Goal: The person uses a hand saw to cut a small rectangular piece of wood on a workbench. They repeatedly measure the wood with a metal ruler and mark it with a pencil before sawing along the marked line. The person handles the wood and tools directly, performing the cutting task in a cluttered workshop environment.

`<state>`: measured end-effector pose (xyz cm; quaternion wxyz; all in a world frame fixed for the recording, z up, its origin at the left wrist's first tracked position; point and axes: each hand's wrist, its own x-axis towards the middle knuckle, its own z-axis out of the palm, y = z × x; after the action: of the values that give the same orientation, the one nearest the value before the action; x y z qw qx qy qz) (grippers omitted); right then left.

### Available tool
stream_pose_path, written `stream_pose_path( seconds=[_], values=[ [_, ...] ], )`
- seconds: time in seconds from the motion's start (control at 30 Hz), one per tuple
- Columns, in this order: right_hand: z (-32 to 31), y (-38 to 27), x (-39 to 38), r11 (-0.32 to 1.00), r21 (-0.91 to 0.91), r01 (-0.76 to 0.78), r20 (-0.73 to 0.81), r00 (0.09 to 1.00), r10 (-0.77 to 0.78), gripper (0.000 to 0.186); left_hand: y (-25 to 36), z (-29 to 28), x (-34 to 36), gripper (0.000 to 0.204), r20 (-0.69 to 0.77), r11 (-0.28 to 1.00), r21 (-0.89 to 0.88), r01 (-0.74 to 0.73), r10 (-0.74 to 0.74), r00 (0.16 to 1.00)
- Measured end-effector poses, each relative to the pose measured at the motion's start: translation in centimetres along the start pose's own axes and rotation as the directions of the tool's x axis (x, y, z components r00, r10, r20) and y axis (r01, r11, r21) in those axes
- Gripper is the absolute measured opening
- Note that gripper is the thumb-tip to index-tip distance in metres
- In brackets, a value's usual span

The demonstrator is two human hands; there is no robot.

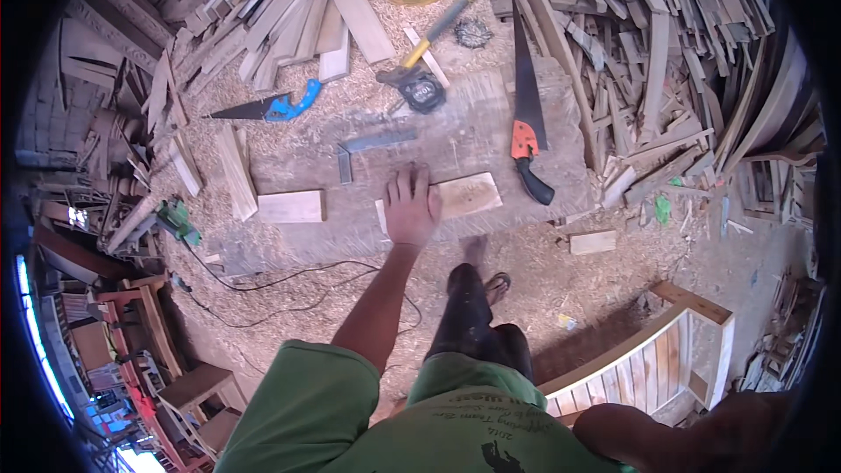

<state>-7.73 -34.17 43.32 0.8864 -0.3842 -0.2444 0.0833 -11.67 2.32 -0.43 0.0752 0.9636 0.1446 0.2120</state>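
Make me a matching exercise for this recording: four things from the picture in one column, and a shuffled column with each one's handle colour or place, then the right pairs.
Things:
1. Left hand
2. Hammer
3. Longer saw
4. Shorter saw

Colours and places:
A. Orange and black handle
B. Blue handle
C. Laid over a pale board
D. Yellow and grey handle

Right pairs: 1-C; 2-D; 3-A; 4-B
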Motion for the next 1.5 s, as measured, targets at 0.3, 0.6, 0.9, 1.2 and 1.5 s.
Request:
stream_pose_path(
  seconds=[0.3,0.6,0.9,1.2,1.5],
  values=[
    [-9.2,20.2,3.9,0.672,-0.548,-0.498,-0.435,0.856,0.279,0.037,0.4,-0.3,0.8,0.058,0.102,1.000,0.004,0.020,-0.021,0.995],
    [-23.6,37.4,-1.1,-0.238,-0.971,-0.004,-0.069,0.961,0.267,0.087,0.8,-4.6,2.4,0.101,0.504,0.969,-0.234,-0.076,0.188,0.843],
    [-20.3,20.7,6.5,0.179,-0.873,-0.454,-0.436,0.890,0.132,0.067,11.0,4.7,9.1,0.099,0.342,0.984,-0.134,-0.115,0.154,0.927],
    [-22.5,13.7,6.9,0.347,-0.628,-0.697,-0.644,0.715,0.271,0.049,21.2,12.2,21.4,0.096,0.229,0.958,-0.190,-0.214,0.255,0.939],
    [-25.5,13.1,4.5,0.152,-0.781,-0.606,-0.524,0.767,0.371,0.048,24.0,13.0,23.6,0.072,0.113,0.965,-0.259,-0.045,0.076,0.991]
  ],
)
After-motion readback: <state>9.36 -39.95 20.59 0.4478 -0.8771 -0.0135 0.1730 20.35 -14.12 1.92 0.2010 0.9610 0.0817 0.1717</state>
